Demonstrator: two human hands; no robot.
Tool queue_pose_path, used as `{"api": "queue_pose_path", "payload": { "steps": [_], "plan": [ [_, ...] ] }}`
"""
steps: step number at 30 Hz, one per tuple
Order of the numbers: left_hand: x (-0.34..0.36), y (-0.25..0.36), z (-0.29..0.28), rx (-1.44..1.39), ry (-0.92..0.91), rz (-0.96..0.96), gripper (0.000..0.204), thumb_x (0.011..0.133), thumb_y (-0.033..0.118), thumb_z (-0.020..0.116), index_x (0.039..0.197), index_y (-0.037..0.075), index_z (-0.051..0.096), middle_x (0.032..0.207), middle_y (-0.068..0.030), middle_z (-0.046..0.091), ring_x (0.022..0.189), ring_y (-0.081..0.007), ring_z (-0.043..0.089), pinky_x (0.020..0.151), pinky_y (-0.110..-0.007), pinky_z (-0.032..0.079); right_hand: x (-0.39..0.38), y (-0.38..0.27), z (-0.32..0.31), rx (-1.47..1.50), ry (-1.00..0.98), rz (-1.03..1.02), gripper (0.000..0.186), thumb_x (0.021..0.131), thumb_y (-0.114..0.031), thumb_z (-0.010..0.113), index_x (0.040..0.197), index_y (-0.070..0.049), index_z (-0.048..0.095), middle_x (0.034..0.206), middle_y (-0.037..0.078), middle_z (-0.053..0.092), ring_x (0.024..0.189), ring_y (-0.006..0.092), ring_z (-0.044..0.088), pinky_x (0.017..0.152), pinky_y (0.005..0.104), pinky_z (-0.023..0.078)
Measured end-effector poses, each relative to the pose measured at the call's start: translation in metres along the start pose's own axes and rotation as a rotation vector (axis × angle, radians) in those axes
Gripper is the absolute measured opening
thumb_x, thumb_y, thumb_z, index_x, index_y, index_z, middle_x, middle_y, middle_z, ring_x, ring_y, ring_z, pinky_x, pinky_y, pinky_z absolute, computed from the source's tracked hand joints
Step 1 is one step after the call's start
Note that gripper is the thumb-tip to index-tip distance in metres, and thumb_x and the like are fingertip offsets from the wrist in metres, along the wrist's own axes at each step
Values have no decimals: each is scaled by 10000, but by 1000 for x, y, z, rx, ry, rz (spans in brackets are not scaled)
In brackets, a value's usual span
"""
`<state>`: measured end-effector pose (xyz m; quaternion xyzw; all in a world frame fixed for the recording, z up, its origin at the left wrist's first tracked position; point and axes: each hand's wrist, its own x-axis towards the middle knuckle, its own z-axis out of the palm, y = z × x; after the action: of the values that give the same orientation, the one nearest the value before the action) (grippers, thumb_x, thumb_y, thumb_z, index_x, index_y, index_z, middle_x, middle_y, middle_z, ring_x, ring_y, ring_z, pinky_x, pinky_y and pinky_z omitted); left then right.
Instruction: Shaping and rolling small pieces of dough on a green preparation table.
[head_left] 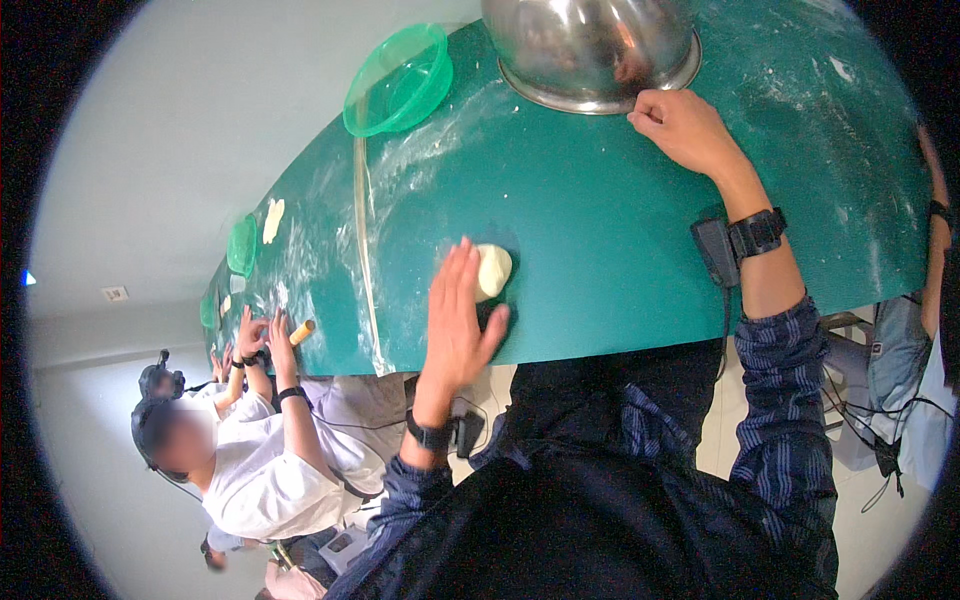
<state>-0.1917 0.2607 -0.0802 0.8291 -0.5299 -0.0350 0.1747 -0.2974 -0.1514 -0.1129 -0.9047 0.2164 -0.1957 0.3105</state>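
Observation:
A pale, rounded lump of dough rests on the green tabletop near its front edge. My left hand lies along the dough's left side, fingers stretched out and thumb apart, covering part of it. Farther away to the right, a large shiny metal bowl is upside down on the table, its top cut off by the picture's edge. At its near rim is my right hand, with curled fingers closed against the rim; the fingertips are partly hidden.
Flour is smeared over the green table. A green plastic basin stands at the far left, beyond a pale strip along the table. Leftward, a co-worker in white handles something near a wooden rolling pin. Another person's arm shows at right.

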Motion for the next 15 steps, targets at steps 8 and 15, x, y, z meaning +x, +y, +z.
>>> {"api": "queue_pose_path", "payload": {
  "steps": [8, 15],
  "plan": [
    [-76, 32, 9, 175, -114, -15, 993, 952, 265, 730, 1698, -31, 145, 1737, -352, 148, 1612, -533, 174, 1310, -607, 178, -1, -2, -1, -8, 58, -49, 305, 986, -325, 697, 911, -30, 695, 724, 151, 659, 676, 331, 630, 662, 456, 479],
    [7, 30, 10, 232, 1, -66, 907, 1037, 427, 615, 1665, -85, 208, 1732, -353, 187, 1613, -519, 192, 1301, -639, 160, -4, -1, -4, -29, 45, -38, 306, 986, -328, 694, 921, -29, 701, 740, 153, 674, 692, 338, 641, 672, 463, 486]
  ]
}}
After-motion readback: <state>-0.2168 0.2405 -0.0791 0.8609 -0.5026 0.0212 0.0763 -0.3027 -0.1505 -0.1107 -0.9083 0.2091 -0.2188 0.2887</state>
